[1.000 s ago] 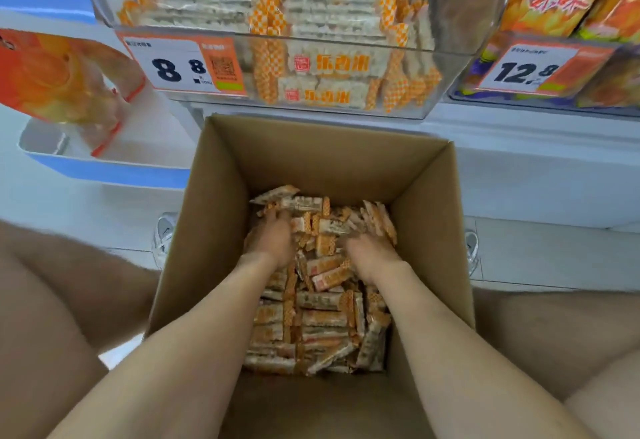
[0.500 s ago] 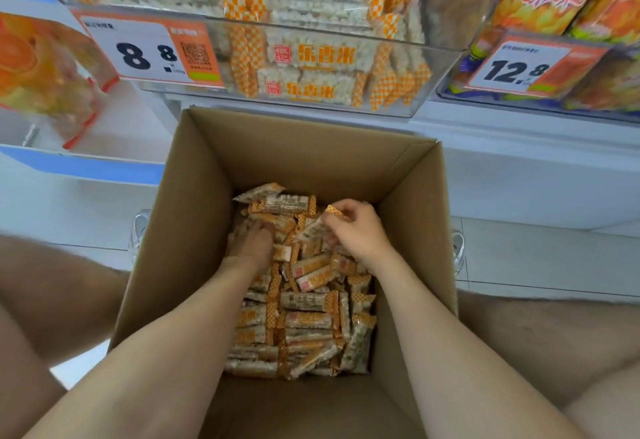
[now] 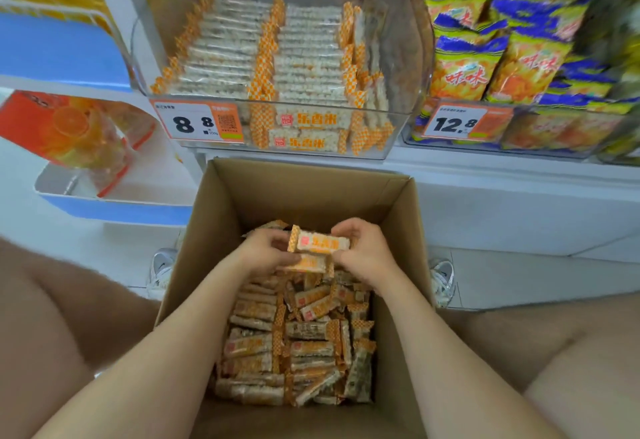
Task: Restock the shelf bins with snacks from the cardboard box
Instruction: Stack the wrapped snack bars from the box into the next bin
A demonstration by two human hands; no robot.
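Observation:
An open cardboard box (image 3: 221, 230) stands on the floor between my knees, holding several orange-and-white wrapped rice bars (image 3: 304, 341). My left hand (image 3: 263, 251) and my right hand (image 3: 367, 255) are raised over the box's far end. Together they hold a small stack of rice bars (image 3: 320, 244), each hand gripping one end. Above the box sits a clear shelf bin (image 3: 398, 57) with neat rows of the same bars and an 8.8 price tag (image 3: 197, 123).
To the right is a bin of yellow-and-blue snack bags (image 3: 491, 68) tagged 12.8. At left, a blue-and-white rack (image 3: 104, 210) carries orange-printed bags (image 3: 72, 130). My shoes (image 3: 162, 269) flank the box on the white floor.
Both hands came up out of the loose bars and met, now holding a stack between them. The view tilted up, showing more of the shelf bin.

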